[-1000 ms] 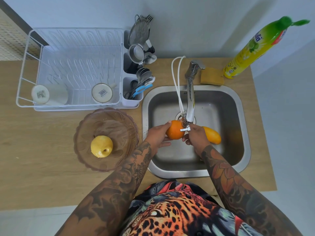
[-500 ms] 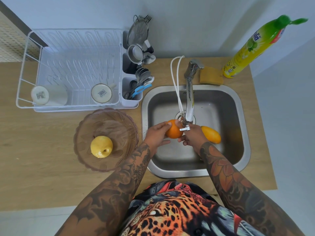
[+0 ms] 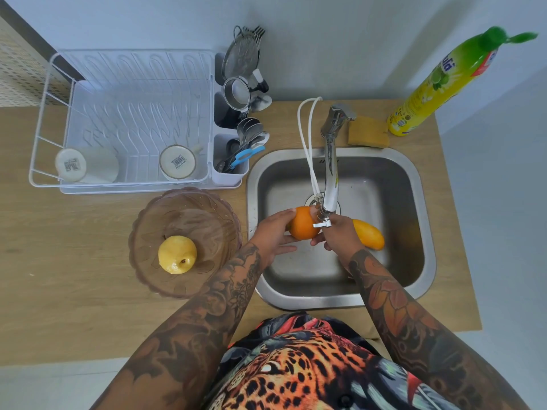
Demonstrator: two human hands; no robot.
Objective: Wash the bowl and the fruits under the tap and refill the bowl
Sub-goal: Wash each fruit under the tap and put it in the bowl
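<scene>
- Orange (image 3: 302, 223): held over the sink (image 3: 414, 179) just under the spout of the tap (image 3: 331, 184); left hand (image 3: 273, 232) cups it from 9 o'clock with fingers curled round it, right hand (image 3: 337, 235) meets it from 3 o'clock, fingers bent against its underside. Judged mid-rinse; running water cannot be made out.
- Mango (image 3: 368, 233): lies in the sink basin at 3 o'clock of the orange, just beyond the right hand, untouched. Washed or not cannot be told; judged still waiting.
- Bowl (image 3: 148, 232): stands on the tabletop (image 3: 59, 261) at 9 o'clock of the sink, apart from it. Judged already washed.
- Yellow apple (image 3: 177, 254): sits inside the bowl, toward its 6 o'clock side; refilling appears begun, one fruit in.
- Remaining, by estimate: finish the orange, rinse the mango, place both in the bowl.
</scene>
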